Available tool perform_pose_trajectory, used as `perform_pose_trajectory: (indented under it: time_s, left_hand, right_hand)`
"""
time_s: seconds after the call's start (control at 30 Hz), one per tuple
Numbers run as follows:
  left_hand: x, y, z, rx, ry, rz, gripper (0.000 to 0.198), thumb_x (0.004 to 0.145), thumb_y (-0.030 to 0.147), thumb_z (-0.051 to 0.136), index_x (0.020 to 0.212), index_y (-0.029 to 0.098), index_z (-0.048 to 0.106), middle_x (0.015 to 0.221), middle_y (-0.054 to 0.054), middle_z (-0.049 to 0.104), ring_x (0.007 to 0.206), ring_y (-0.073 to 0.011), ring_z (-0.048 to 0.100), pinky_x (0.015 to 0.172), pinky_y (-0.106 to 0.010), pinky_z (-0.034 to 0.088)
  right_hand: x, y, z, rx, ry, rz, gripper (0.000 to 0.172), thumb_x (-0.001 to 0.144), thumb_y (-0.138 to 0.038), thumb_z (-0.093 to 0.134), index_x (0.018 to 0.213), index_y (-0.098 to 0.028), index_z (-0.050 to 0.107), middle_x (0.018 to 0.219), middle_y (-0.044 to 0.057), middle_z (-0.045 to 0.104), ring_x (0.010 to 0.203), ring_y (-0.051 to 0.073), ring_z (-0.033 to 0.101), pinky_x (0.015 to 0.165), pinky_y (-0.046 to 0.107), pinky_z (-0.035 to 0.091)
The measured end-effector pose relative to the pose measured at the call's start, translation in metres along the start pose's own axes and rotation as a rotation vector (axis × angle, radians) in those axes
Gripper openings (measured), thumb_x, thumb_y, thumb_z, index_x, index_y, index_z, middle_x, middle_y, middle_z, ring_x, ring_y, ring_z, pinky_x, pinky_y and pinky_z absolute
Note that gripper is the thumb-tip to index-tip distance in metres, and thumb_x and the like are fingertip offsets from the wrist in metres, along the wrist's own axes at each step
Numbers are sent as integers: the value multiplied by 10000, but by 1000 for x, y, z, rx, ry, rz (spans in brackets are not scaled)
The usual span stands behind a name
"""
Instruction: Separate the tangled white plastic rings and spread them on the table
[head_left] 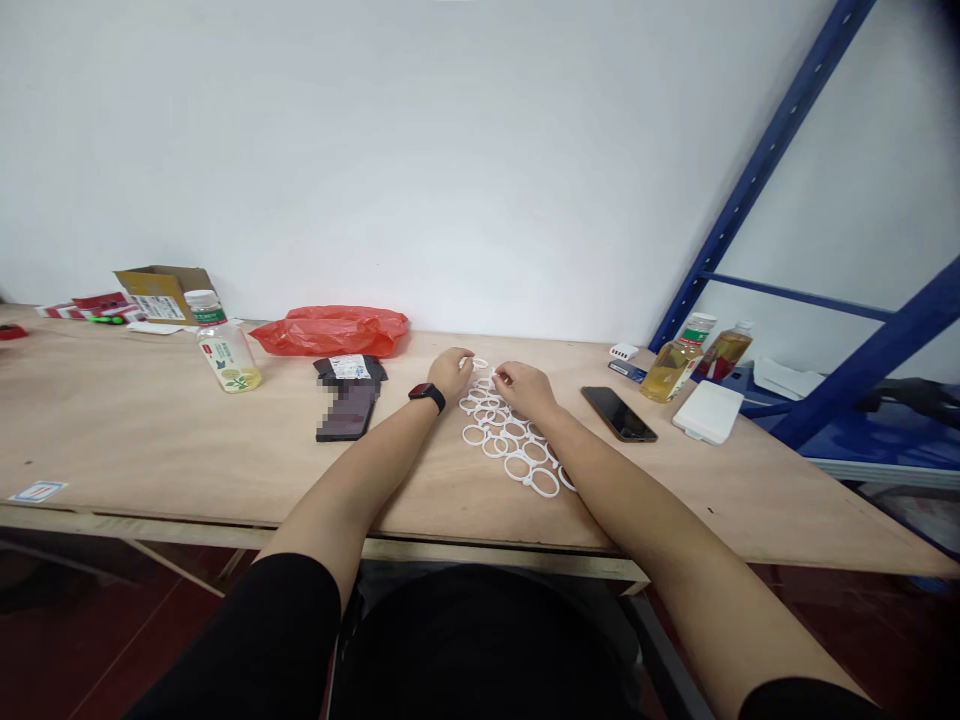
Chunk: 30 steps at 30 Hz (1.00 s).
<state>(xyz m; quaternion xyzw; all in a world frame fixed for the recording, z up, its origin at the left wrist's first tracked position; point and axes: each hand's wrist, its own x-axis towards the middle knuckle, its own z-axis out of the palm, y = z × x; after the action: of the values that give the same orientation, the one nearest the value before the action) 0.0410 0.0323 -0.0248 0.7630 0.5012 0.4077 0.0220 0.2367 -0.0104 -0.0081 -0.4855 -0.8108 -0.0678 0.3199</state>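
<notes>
White plastic rings, linked together in rows, lie flat on the table between my forearms. My left hand, with a dark watch on the wrist, is at the far left end of the rings. Its curled fingers meet the edge of the farthest white ring. Just to the right, my right hand is closed in a pinch at the far rings, its fingertips on a ring's edge. The exact grip is small and partly hidden by the fingers. My right forearm covers some of the rings on the right.
A phone, a white case and drink bottles stand or lie to the right, by a blue metal frame. Leftward are a black package, a red plastic bag, a bottle and a cardboard box.
</notes>
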Motion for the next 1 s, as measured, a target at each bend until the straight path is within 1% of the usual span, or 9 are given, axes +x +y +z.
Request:
perform_pose_trajectory:
  time_s: [0.17,0.23,0.37,0.47,0.57,0.67,0.73,0.87,1.0]
  left_hand:
    - [20,-31,9,286,-185,-145,476,827,295,562,1295,226,616,1434,-148,513,1308,-336,463,1069,-532,377]
    - [27,-36,13,327,-279,-95,517,828,297,543,1342,254,578,1502,-133,443,1361,-340,402,1082,-561,339]
    - [32,-34,17,385,-392,-41,338,855,314,511,1126,264,707,1419,-107,544,1337,-329,432,1098,-585,273]
    - [30,-28,13,363,-353,-8,262,868,351,535,979,230,739,1308,-113,626,1249,-311,516,1090,-559,284]
    - [21,-19,6,279,-259,1,204,854,312,562,897,212,735,1281,-106,644,1220,-306,544,1085,-550,306]
    - [9,-6,1,155,-173,-29,140,818,270,592,827,209,719,1328,-77,623,1214,-287,562,1067,-494,380]
    - [0,2,1,64,-165,20,100,795,259,614,779,212,701,1247,-61,673,1164,-259,598,1054,-435,424]
    - [-13,15,4,-86,-160,168,64,770,225,625,734,193,668,1074,-61,726,995,-218,662,960,-364,497]
    - [-17,21,5,-147,-134,223,91,773,203,618,686,183,628,830,-46,713,818,-187,663,838,-330,525]
  right_hand:
    - [-1,-4,-2,59,-179,-266,103,733,-168,638,819,-205,681,1001,67,713,984,225,615,880,316,437]
    - [-3,-6,0,99,-261,-271,39,755,-202,644,777,-211,675,907,41,718,889,200,629,816,288,441]
    - [-3,-8,1,72,-276,-207,135,828,-309,635,744,-212,676,784,28,706,787,179,619,768,271,420]
    - [-1,-6,1,48,-215,-145,162,872,-310,596,787,-215,695,841,43,724,848,193,632,793,285,423]
    - [0,-1,4,70,-161,-12,162,888,-308,582,936,-221,711,938,52,738,878,200,647,771,289,439]
    - [1,5,8,161,-107,131,286,899,-319,578,1155,-222,660,1005,46,740,857,185,661,747,284,459]
    - [1,7,11,214,-85,171,353,903,-339,580,1232,-217,622,1021,45,740,847,179,667,750,284,470]
    - [1,10,16,251,-71,110,248,924,-312,545,1101,-224,696,992,37,748,869,177,670,771,276,478]
    - [2,10,19,292,-49,68,198,908,-264,548,954,-224,736,921,28,752,833,175,669,767,277,486]
